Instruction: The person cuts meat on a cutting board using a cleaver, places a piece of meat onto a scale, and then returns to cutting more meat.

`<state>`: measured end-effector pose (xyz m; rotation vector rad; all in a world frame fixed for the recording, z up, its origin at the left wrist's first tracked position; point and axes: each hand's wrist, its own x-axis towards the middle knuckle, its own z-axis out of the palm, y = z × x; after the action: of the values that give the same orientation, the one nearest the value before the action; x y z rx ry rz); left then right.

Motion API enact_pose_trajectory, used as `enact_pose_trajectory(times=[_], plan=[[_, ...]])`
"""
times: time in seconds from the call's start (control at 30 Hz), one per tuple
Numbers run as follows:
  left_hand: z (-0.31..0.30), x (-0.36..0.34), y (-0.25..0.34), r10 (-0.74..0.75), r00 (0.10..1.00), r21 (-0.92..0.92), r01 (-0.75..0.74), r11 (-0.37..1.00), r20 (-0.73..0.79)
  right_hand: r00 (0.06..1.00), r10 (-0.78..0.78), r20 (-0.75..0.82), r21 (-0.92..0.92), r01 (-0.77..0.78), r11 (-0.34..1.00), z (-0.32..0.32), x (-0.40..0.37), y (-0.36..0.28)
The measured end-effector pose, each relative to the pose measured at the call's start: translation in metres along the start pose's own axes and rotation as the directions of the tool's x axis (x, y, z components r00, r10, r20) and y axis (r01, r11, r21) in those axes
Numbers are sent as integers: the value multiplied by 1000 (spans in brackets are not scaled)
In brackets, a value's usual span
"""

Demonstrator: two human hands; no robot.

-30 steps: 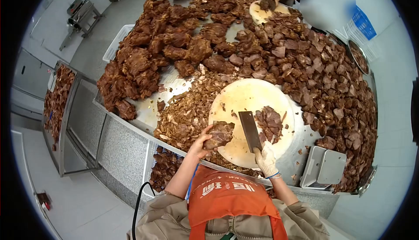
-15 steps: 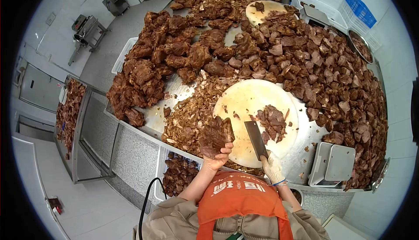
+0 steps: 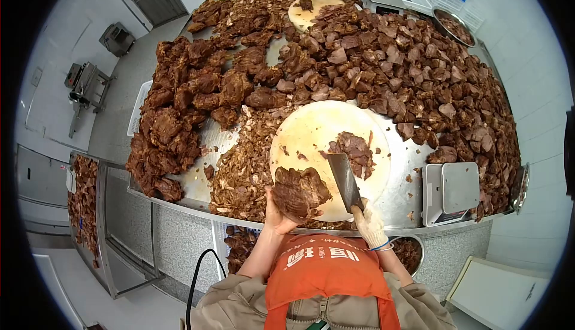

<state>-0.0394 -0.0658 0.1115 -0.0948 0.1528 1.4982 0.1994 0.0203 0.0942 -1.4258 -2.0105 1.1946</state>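
Since the earlier frame, the large meat piece (image 3: 300, 195) has moved to the right, and now it is above the near left part of the round board (image 3: 311, 129) on the metal desk (image 3: 404, 195), grasped in the grip of the bare left hand (image 3: 278, 219). The gloved right hand (image 3: 370, 225) has its grip closed around the cleaver (image 3: 345, 180), whose blade is just beside the cut meat (image 3: 356, 153).
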Motion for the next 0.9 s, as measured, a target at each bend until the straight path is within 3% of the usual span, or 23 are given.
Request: enact_pose_trajectory(times=[0.03, 0.1, 0.13, 0.17, 0.27, 0.37, 0.43, 0.5, 0.67, 0.73, 0.77, 0.83, 0.9], plan=[[-8, -3, 1, -2, 1000, -4, 2, 1000, 2, 999, 36, 10, -13, -36, 999, -3, 0, -5], [-27, -6, -1, 180, 979, 395, -130, 910, -92, 998, 66, 22, -32, -66, 997, -7, -3, -11], [-26, -6, 1, 176, 976, 264, -138, 955, -127, 989, -125, -74, -94, 118, 989, -8, -6, -12], [-34, -7, 3, 185, 975, 264, -147, 953, -123, 935, -318, -155, -167, 292, 942, -9, -7, -16], [-60, -14, 5, 297, 941, 492, -184, 851, -162, 877, -468, -106, -238, 435, 869, -22, -15, -56], [-57, -13, 0, 418, 893, 568, -259, 781, -167, 900, -414, 138, -350, 436, 829, -28, -20, -80], [-65, -14, 1, 391, 899, 579, -215, 786, -196, 881, -438, 179, -347, 473, 809, -25, -16, -81], [-64, -13, -6, 424, 882, 539, -260, 801, -205, 877, -351, 328, -424, 468, 775, -28, -11, -87], [-65, -19, -18, 498, 839, 590, -291, 753, -221, 834, -383, 397, -437, 539, 720, -34, -4, -98], [-56, -22, -24, 619, 776, 617, -430, 659, -120, 826, -375, 421, -433, 546, 717, -32, 0, -101], [-51, -22, -27, 622, 774, 618, -430, 658, -123, 825, -365, 432, -463, 550, 695, -27, 3, -103], [-42, -21, -32, 701, 687, 668, -433, 606, -191, 823, -351, 446, -491, 553, 673, -15, 9, -102], [-44, -20, -28, 736, 650, 656, -472, 588, -191, 776, -504, 379, -444, 630, 637, 6, 20, -94]])
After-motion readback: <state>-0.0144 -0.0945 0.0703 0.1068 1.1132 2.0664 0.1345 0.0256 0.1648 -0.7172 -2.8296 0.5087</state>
